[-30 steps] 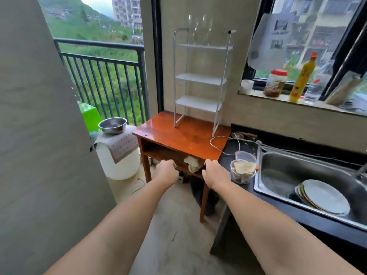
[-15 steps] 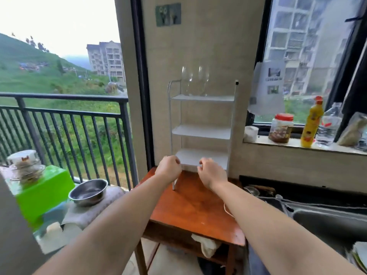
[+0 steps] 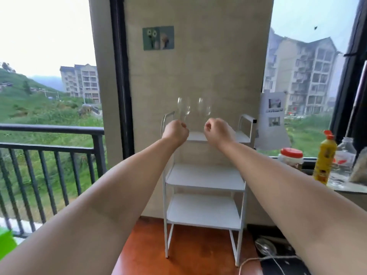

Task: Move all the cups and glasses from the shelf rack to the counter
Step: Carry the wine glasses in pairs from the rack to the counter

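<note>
Both fists have risen from the lowest tier to the top shelf at frame centre. Fingers (image 3: 183, 126) of my left hand (image 3: 175, 132) and right hand (image 3: 217, 132) are curled closed, holding nothing. Two clear wine glasses (image 3: 183, 110) stand just behind them on the white shelf rack (image 3: 204, 177). I judge I should uncurl, pinch each stem low, lift straight up, then carry to the counter (image 3: 198, 261).
</note>
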{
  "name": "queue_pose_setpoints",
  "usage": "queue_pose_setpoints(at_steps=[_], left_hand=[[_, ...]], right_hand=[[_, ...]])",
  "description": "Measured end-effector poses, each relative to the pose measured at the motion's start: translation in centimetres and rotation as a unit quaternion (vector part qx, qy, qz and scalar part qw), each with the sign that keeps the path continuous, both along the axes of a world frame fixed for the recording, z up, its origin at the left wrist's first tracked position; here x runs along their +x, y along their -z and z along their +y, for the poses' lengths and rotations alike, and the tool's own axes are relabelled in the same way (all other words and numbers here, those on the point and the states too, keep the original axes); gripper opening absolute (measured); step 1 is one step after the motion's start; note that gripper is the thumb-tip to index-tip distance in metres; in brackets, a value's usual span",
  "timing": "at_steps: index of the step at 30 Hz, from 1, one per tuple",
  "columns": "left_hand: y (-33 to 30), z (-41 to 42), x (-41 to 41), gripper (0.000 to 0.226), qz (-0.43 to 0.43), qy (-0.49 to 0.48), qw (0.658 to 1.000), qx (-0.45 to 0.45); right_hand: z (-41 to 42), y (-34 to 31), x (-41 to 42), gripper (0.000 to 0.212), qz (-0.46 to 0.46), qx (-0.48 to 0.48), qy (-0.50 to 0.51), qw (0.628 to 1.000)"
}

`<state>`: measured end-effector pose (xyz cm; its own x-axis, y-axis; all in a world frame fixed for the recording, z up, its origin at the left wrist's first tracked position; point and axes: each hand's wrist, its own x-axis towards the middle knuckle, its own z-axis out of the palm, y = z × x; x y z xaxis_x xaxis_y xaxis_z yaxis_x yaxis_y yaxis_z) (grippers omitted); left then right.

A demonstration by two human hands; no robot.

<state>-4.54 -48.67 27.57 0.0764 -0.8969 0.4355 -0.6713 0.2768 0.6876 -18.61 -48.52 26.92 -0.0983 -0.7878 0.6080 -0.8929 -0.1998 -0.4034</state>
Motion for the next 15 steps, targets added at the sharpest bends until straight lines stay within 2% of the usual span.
queue_pose_setpoints(at_steps=[2, 5, 8, 12, 15], left_hand=[[-0.8, -3.0, -0.3, 0.021, 0.029, -0.011, 1.0, 0.0], [-1.4, -6.9, -0.5, 0.034, 0.061, -0.038, 0.997, 0.016], [-1.6, -10.7, -0.8, 0.041, 0.119, -0.019, 0.991, 0.054], [-1.2, -14.2, -1.3, 0.026, 0.204, 0.007, 0.975, 0.093], [-0.5, -15.4, -1.6, 0.012, 0.191, -0.019, 0.977, 0.089]], right_hand=[[-2.6, -0.9, -0.6, 0.024, -0.022, -0.007, 0.007, 1.0], [-6.4, -1.3, -1.0, 0.022, -0.084, 0.039, -0.009, 0.996], [-10.0, -1.7, -1.2, 0.014, -0.207, 0.119, -0.053, 0.97], [-13.1, -2.3, -0.7, 0.028, -0.298, 0.179, -0.088, 0.933], [-14.6, -2.1, -0.3, 0.029, -0.297, 0.173, -0.089, 0.935]])
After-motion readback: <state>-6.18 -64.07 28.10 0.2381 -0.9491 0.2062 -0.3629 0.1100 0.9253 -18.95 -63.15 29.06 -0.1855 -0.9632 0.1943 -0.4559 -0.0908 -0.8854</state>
